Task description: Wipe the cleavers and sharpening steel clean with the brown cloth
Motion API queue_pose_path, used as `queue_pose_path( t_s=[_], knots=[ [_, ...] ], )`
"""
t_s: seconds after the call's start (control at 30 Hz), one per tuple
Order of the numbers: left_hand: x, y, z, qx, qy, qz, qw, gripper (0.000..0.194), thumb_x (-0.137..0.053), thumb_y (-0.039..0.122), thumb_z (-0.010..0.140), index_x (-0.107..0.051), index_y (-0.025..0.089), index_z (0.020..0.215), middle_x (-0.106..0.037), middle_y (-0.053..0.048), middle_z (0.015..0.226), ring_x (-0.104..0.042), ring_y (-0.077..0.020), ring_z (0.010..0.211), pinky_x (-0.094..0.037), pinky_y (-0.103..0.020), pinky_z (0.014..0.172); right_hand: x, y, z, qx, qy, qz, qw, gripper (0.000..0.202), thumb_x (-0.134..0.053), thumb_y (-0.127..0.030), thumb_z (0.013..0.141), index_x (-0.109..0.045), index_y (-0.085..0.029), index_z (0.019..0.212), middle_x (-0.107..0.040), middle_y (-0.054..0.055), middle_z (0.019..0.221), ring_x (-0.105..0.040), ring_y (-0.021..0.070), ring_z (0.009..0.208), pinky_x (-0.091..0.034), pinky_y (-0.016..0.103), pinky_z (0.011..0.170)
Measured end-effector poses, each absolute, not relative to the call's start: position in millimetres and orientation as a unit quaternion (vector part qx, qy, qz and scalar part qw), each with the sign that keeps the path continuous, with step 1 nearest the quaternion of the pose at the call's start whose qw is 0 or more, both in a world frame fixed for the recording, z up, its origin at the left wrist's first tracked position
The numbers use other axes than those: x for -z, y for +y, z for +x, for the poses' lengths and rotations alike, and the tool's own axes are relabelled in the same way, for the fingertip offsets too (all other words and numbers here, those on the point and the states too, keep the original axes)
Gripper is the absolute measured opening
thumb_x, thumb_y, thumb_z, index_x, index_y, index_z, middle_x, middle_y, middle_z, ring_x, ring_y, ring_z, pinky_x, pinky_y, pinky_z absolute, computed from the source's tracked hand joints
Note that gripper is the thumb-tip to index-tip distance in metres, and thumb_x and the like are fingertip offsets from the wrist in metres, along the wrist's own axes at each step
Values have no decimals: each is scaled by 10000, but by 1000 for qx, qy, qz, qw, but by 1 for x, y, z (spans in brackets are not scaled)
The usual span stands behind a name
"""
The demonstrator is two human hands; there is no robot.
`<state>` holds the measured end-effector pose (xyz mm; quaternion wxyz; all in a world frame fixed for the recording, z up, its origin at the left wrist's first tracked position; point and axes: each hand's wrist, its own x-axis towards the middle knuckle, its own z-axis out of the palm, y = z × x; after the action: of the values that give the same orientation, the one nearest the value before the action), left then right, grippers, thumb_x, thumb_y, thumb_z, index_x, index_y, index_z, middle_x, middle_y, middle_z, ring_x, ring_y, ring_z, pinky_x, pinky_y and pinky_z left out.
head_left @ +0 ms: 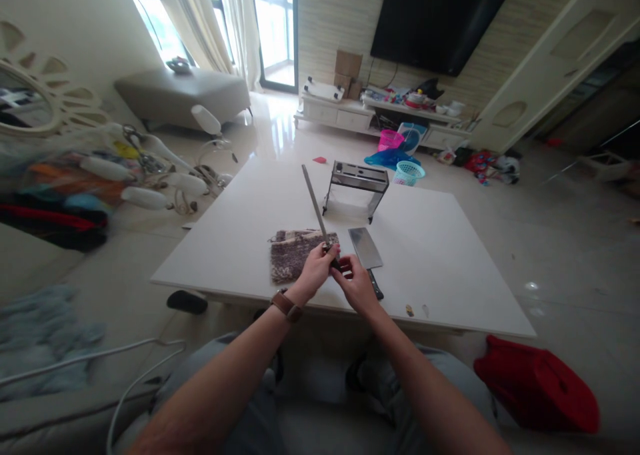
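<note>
A long grey honing steel (314,198) with a dark handle points up and away over the white table. My left hand (316,266) is closed around its handle, thumb on top. Against the lower end of that handle, the fingers of my right hand (353,280) are curled in a pinch. Beneath the rod and left of my hands lies a folded brown and beige cloth (287,256). A cleaver (367,247) rests flat just right of my hands, its black handle partly behind my right hand. Farther back stands a silver and black knife rack (359,176).
The white table (440,255) has two small items near its front edge, one a brownish piece (409,310). A red stool (535,385) is at the right. Past the far edge are a light blue basket (409,172) and a pink basket (390,140). A lamp (185,183) stands left.
</note>
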<state>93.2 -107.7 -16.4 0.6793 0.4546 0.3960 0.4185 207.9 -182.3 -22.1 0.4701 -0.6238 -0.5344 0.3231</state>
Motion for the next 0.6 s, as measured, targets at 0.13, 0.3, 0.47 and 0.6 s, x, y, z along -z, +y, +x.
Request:
queue_pose_path(
  t_s=[0.13,0.3,0.47,0.6],
  knots=[
    [3,-113,98,-400,335,363,772,465,-789,592,781,-670,160,906,-727,-117,1071,-663,-195,856,-504,-270,658,19,-185,204,-307,-494,-600,549,287,-676,-448,907,-608,-224,1073,-737,49,992,-709,202,821,-585,340,738],
    [-10,-119,104,-396,215,281,848,437,-794,567,808,-687,185,991,-681,-128,1301,-650,-235,1103,-554,-312,815,-7,-193,203,-185,-445,-625,614,260,-737,-405,873,-661,-225,1045,-758,67,985,-732,234,904,-604,389,848],
    [-18,-129,107,-287,168,367,869,489,-643,565,919,-656,266,1306,-535,-100,1543,-486,-289,1405,-547,-382,948,-51,-191,217,-94,-463,-610,636,229,-729,-379,887,-654,-254,1064,-770,79,1054,-758,250,912,-620,410,842],
    [-8,-135,109,-229,246,562,756,457,-628,429,911,-681,227,1318,-596,-129,1468,-521,-317,1372,-516,-454,1029,-104,-167,257,28,-508,-588,629,222,-702,-378,894,-621,-240,1048,-744,72,1042,-757,239,938,-616,385,832]
  ],
)
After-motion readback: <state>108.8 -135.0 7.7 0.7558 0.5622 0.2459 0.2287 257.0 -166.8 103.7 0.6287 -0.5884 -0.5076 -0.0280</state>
